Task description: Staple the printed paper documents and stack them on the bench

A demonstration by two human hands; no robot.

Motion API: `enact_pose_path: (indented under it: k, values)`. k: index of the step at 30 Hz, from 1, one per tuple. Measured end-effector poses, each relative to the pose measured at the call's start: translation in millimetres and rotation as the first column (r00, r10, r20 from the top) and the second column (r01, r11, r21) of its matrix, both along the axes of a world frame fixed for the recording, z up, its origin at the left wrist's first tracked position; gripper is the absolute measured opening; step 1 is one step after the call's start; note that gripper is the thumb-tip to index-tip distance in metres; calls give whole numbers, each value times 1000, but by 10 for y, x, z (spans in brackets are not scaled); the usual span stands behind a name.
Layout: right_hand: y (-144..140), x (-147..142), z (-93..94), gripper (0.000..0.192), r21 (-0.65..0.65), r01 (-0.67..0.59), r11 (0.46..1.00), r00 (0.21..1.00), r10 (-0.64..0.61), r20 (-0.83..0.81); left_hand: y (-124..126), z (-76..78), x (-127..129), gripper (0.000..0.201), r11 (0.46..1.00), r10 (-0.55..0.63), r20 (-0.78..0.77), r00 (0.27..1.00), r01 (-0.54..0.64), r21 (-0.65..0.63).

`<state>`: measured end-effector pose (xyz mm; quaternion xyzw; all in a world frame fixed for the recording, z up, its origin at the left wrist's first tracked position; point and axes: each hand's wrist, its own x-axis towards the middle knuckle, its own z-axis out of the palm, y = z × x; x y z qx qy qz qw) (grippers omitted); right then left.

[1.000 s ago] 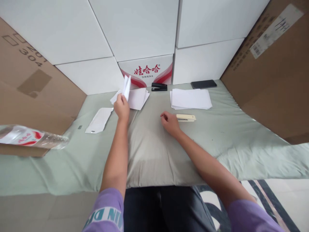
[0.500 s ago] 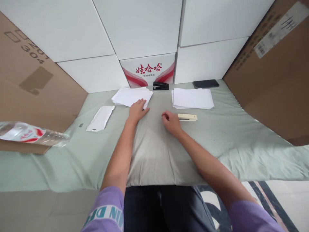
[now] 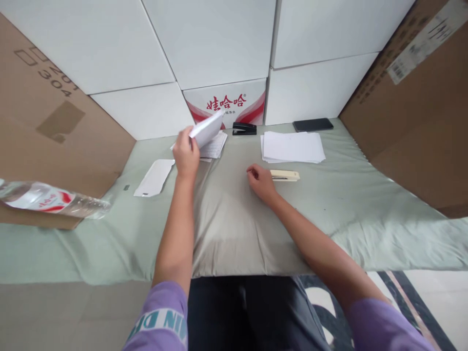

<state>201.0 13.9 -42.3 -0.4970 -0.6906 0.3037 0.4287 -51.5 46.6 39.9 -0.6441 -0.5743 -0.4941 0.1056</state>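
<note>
Head view, left hand (image 3: 185,155) raised, grip pinching paper sheets (image 3: 206,129), right hand (image 3: 260,179) loosely curled, empty, beside cream stapler (image 3: 284,175)

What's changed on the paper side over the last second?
The left hand, which lay flat on the left paper stack half a second ago, has closed on a few sheets and lifted them off it. The right hand has stayed on the cloth beside the cream stapler. The right paper stack, black stapler and phone have not moved.
</note>
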Motion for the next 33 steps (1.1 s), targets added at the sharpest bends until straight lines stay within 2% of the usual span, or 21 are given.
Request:
enact_pose_path:
  k: [1,3,4,6,7,9,11,13,15,18,21,25,27,31,33]
  values:
    - [7,1,13,20,-7,-14,1000,999,14,-52,-63,131,4,32,989,-31,59,998,22,149]
    - [23,-7,41,35,-43,-65,997,976,55,-210,-188,323,56,33,933,-128,260,957,27,358]
    - [30,-18,53,46,-70,-110,991,949,84,-304,-244,360,101,33,905,-199,360,911,30,424]
    - [33,-48,68,62,-120,-248,961,866,165,-473,-337,291,211,34,893,-314,540,780,51,446]
    - [29,-64,71,65,-139,-318,938,821,199,-534,-376,191,265,34,912,-328,620,713,66,406]
    - [12,-82,75,64,-163,-393,905,767,224,-601,-440,-88,338,31,968,-226,736,639,64,242]
    - [-1,-64,85,59,-168,-342,925,784,182,-594,-484,-382,334,38,991,-130,782,610,109,80]
    - [6,-1,109,52,-145,-226,963,853,124,-508,-502,-604,245,52,968,-88,795,600,239,-73]
    - [31,91,145,46,-94,-132,987,927,89,-365,-491,-725,104,61,896,-152,796,586,422,-140]
    - [54,219,218,38,-17,-58,998,979,54,-195,-448,-763,-84,62,797,-214,797,564,572,-191]
    - [15,276,311,32,52,-52,997,984,60,-165,-422,-739,-157,64,758,-234,800,552,619,-205]
    - [-59,268,377,32,76,-117,990,962,132,-238,-436,-728,-103,64,764,-268,800,536,624,-162]
    - [-59,252,342,31,44,-121,992,954,128,-272,-451,-747,-44,65,765,-268,801,536,624,-162]
    - [5,226,220,27,-48,-104,993,933,80,-349,-454,-821,78,63,763,-200,797,570,601,-238]
    - [36,215,199,27,-47,-118,992,916,91,-391,-433,-850,113,63,794,-174,801,573,563,-230]
